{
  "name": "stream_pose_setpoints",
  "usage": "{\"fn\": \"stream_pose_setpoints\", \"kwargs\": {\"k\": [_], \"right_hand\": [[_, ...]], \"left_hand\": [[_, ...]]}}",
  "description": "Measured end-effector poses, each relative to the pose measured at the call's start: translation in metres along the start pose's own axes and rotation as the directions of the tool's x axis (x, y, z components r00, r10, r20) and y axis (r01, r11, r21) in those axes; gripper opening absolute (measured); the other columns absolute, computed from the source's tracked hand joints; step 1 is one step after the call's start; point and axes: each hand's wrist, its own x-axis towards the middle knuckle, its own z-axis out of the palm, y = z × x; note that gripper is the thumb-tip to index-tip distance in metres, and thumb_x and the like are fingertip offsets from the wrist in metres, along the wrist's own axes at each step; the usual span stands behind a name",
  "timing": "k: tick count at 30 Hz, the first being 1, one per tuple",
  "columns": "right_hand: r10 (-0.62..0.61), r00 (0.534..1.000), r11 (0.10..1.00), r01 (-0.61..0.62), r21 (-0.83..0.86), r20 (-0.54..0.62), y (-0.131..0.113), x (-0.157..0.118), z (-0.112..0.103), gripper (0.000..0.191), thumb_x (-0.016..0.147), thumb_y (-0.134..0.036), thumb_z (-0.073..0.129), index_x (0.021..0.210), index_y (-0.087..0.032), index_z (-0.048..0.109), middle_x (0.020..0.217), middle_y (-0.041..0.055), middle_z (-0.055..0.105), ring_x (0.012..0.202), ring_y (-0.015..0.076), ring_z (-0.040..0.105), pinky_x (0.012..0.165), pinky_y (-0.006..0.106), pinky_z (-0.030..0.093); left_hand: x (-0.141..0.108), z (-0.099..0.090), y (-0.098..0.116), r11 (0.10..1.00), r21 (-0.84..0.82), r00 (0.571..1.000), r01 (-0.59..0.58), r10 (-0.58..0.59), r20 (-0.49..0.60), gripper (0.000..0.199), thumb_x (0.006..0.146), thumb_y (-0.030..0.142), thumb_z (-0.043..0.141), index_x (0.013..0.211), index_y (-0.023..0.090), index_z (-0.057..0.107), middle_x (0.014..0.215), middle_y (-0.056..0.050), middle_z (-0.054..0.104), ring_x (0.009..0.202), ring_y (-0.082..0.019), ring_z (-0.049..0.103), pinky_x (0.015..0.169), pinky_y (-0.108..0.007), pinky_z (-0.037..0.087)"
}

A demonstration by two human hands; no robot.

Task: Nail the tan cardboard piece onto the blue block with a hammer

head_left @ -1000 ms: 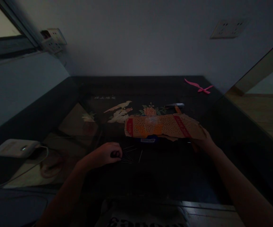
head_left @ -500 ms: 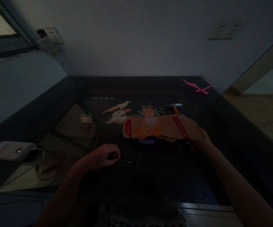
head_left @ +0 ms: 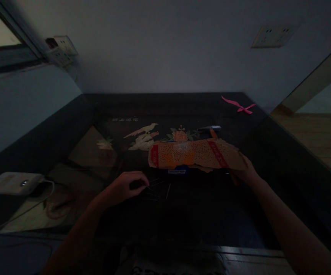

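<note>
My right hand grips the right end of a brown piece of cardboard dotted with small dark holes and crossed by red bands. Beneath the cardboard's near edge a blue object with a white label shows in part. Thumb and index finger of my left hand are pinched together low over the table, and a thin nail seems to stick out from the tips; it is dim. Several more thin nails lie close by, one nail apart on the right. Behind the cardboard lies a hammer, its handle partly covered.
The dark table has a printed bird and flower picture. A white power bank with a cable stands at the left. A pink ribbon lies at the back right. Wall sockets sit above.
My left hand's fingers have shifted from curled over the nails to a fingertip pinch, raised slightly. My right hand and the cardboard have hardly moved.
</note>
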Motion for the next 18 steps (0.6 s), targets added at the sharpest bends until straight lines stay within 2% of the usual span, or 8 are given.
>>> {"fn": "stream_pose_setpoints", "kwargs": {"k": [5,9,15,18], "right_hand": [[0.031,0.999,0.999,-0.03,0.016,-0.013,-0.005,-0.004,-0.004,0.061,0.06,-0.031,0.071,0.119,-0.023,0.055,0.119,0.0134,0.065,0.11,0.0374,0.06,0.092,0.054,0.049],[0.045,0.999,0.998,-0.046,0.041,0.019,-0.006,-0.004,-0.005,0.062,0.063,-0.033,0.071,0.121,-0.025,0.054,0.122,0.0116,0.064,0.111,0.0353,0.06,0.092,0.052,0.05],[0.044,0.999,0.999,-0.044,0.024,0.016,-0.008,0.001,-0.002,0.059,0.064,-0.034,0.071,0.12,-0.025,0.056,0.121,0.0093,0.065,0.111,0.0326,0.06,0.095,0.05,0.049],[0.066,0.998,0.998,-0.066,0.019,0.008,-0.013,0.002,-0.004,0.059,0.064,-0.033,0.072,0.12,-0.028,0.057,0.119,0.0084,0.066,0.109,0.0333,0.062,0.093,0.05,0.05]], "left_hand": [[0.001,-0.006,0.005,0.991,-0.134,0.995,-0.011,-0.003,-0.103,0.013,0.084,0.017,0.051,0.087,0.018,0.064,0.09,-0.005,0.066,0.085,-0.015,0.063,0.078,-0.027,0.05],[0.0,-0.009,0.007,0.958,-0.285,0.983,0.011,-0.063,-0.173,0.011,0.084,0.018,0.05,0.084,0.017,0.06,0.087,-0.005,0.064,0.08,-0.015,0.064,0.073,-0.028,0.052],[0.0,-0.012,0.006,0.956,-0.292,0.93,0.024,-0.129,-0.345,0.004,0.081,0.02,0.058,0.08,0.017,0.06,0.081,-0.003,0.062,0.075,-0.014,0.063,0.072,-0.027,0.053],[0.003,-0.011,0.004,0.946,-0.323,0.908,0.008,-0.142,-0.394,0.011,0.078,0.025,0.065,0.085,0.017,0.063,0.088,-0.004,0.065,0.075,-0.014,0.065,0.072,-0.028,0.056]]}}
